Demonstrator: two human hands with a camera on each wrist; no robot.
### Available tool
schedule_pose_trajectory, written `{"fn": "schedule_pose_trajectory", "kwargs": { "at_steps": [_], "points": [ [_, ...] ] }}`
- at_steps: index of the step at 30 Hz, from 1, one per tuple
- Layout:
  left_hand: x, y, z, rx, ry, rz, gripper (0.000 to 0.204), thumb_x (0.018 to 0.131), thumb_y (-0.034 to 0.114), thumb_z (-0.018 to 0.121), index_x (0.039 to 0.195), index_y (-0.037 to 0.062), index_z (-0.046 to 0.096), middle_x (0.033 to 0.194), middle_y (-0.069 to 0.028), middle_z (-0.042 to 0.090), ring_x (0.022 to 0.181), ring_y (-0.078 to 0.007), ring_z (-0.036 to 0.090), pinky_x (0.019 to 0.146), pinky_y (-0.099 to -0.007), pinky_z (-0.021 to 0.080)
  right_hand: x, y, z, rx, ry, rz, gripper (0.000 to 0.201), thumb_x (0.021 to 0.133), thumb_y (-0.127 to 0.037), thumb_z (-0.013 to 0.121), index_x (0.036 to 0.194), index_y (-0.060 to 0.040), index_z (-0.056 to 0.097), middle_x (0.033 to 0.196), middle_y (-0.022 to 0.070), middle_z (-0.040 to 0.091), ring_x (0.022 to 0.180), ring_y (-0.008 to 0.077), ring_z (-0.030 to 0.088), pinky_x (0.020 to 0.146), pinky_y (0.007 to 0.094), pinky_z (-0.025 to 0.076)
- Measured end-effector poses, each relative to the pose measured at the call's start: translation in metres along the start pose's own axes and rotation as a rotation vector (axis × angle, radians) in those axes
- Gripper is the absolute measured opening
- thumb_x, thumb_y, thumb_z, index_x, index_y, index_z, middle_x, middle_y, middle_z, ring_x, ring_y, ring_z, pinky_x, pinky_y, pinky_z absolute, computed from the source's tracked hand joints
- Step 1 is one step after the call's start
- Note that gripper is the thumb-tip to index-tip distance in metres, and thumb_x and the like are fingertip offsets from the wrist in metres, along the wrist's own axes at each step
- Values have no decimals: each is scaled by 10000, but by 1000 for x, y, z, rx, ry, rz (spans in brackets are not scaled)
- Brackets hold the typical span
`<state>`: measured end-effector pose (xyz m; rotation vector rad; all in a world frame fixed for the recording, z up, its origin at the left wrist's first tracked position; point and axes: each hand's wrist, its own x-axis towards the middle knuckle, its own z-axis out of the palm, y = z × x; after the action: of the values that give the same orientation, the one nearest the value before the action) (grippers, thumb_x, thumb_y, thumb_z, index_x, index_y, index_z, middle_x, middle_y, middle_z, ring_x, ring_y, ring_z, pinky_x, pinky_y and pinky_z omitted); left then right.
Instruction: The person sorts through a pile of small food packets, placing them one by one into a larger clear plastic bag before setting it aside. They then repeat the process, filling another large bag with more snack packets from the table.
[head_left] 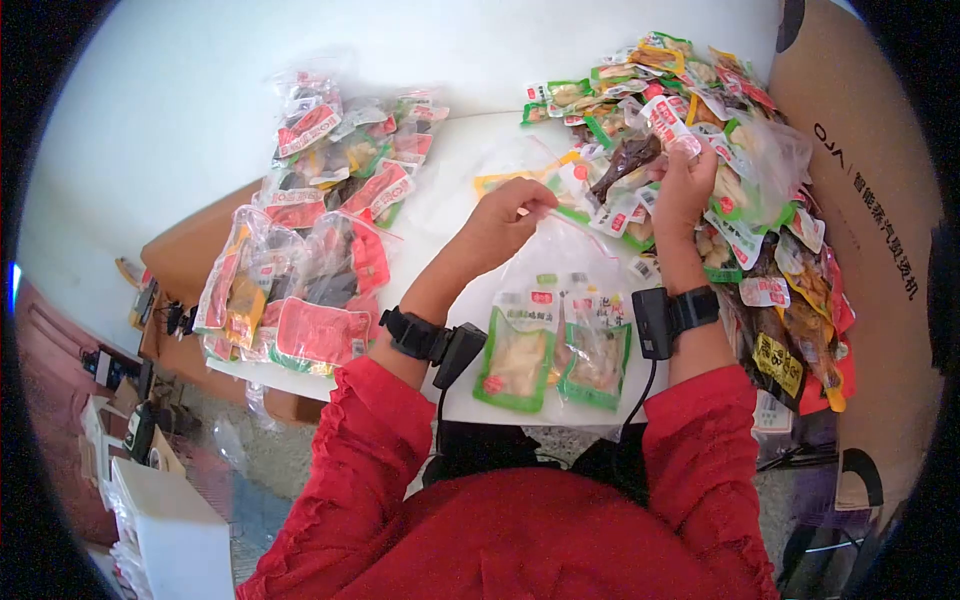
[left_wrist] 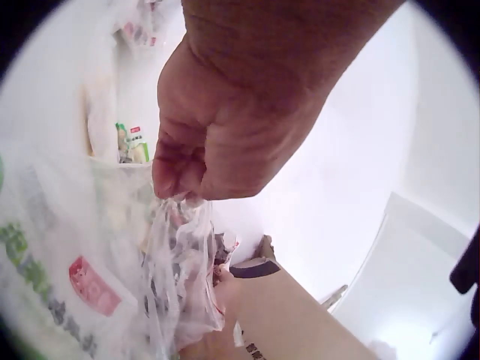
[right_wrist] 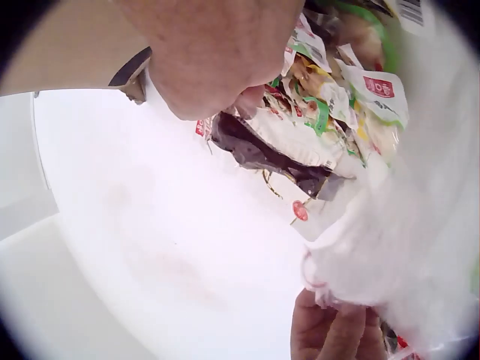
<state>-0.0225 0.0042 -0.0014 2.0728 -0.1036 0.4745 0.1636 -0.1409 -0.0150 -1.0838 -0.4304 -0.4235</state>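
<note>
My left hand (head_left: 500,228) pinches the top edge of a clear zip bag (head_left: 553,262) between thumb and fingers. Inside the bag's lower part lie green-edged food packets (head_left: 518,358) with pale contents, near the table's front edge. The left wrist view shows the bag's crumpled plastic (left_wrist: 176,277) hanging below those fingertips. Over the right-hand pile, my right hand (head_left: 686,192) pinches a small packet of dark meat (right_wrist: 262,159), shaped like a drumstick, with a red and white label (head_left: 668,124) above the fingers.
A large heap of loose packets (head_left: 590,100) covers the right side of the white table (head_left: 450,190). Several filled clear bags (head_left: 320,325) are stacked at left. A tall brown carton (head_left: 860,290) stands along the right edge; a white wall (head_left: 450,50) is behind.
</note>
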Motion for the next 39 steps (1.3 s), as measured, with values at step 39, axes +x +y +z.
{"fn": "schedule_pose_trajectory", "kwargs": {
  "at_steps": [39],
  "points": [
    [15, -13, -5, -35, 179, -11, 155, 805, 154, 560, 816, 0, 578, 636, -33, 513, 596, -96, 457, 562, -242, 403, -59, -10, 19, -127, -1331, 854, 244, 768, -224, 561, 943, -57, 597, 819, 34, 614, 555, 63, 521, 397, 175, 318]
  ]
}}
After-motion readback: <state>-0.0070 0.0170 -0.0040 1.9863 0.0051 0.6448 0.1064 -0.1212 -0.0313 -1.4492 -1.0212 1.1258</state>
